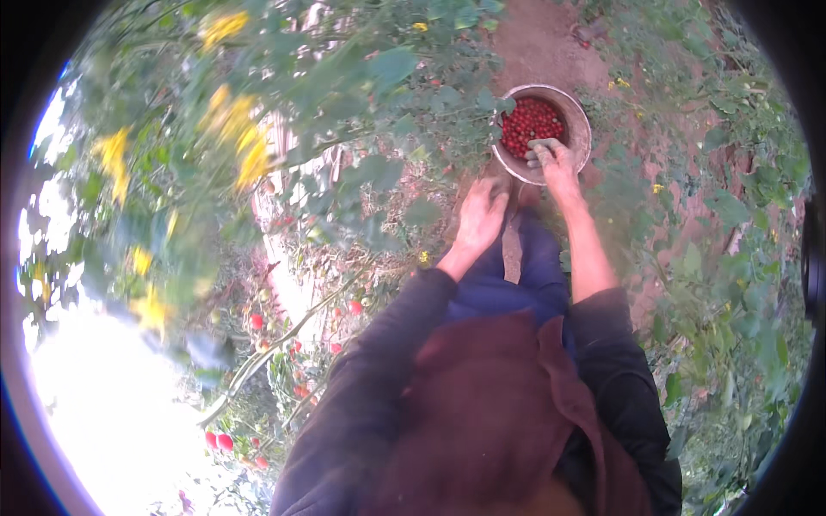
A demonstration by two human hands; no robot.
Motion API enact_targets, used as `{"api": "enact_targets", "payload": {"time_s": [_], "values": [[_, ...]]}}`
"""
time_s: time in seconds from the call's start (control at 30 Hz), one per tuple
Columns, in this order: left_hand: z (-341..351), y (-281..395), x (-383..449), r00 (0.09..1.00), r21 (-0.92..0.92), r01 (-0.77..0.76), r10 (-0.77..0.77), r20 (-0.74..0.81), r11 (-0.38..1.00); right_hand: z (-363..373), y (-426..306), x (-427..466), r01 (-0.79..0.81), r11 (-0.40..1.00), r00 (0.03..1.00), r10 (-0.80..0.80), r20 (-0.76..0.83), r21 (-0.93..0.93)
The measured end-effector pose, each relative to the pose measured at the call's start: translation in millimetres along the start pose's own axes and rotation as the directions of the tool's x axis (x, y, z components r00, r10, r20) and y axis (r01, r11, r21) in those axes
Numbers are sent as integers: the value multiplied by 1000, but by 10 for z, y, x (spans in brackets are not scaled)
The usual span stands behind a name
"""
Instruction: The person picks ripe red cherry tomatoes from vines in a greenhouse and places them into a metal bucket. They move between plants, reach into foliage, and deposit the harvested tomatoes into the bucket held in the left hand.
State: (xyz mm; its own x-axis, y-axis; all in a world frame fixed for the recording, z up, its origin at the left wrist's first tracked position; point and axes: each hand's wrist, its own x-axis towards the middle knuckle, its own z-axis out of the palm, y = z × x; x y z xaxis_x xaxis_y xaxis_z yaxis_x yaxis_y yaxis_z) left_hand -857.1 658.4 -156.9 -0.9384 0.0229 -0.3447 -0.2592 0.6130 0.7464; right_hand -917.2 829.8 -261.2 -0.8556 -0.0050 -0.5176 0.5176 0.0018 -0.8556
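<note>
A round pail (583,126) stands on the soil path in front of my feet. Small red cherry tomatoes (530,122) cover its bottom. My right hand (554,157) reaches over the near rim, with its curled fingertips just above or at the fruit; whether anything is between them is hidden. Left of the pail's near side, my left hand (484,205) hangs by the tomato foliage (423,213). Its fingers bend away from the camera and are blurred, so their grip does not show.
Dense vines with blurred yellow flowers (255,155) rise close on the left. Red tomatoes (224,442) hang low there near a bent stem (251,364). More green plants (729,309) line the right side. The bare soil path (532,45) runs ahead beyond the pail.
</note>
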Motion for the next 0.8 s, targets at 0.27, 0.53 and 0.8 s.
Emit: {"api": "enact_targets", "payload": {"time_s": [0.27, 0.53, 0.8], "values": [[-794, -317, -906, 941, -173, 303, -323, -99, 937, 799, -374, -610, 271, 954, 904, -209, 373, -124], [-1080, -388, -1815, 980, -132, 113, -133, -150, 985, 1389, -1742, -2102, 749, 637, 661, -704, 260, -180], [-1317, -322, -3039, 991, -131, -135, 131, -37, 982, 2061, -1294, -2566, 559, 824, 654, -365, 662, -98]]}}
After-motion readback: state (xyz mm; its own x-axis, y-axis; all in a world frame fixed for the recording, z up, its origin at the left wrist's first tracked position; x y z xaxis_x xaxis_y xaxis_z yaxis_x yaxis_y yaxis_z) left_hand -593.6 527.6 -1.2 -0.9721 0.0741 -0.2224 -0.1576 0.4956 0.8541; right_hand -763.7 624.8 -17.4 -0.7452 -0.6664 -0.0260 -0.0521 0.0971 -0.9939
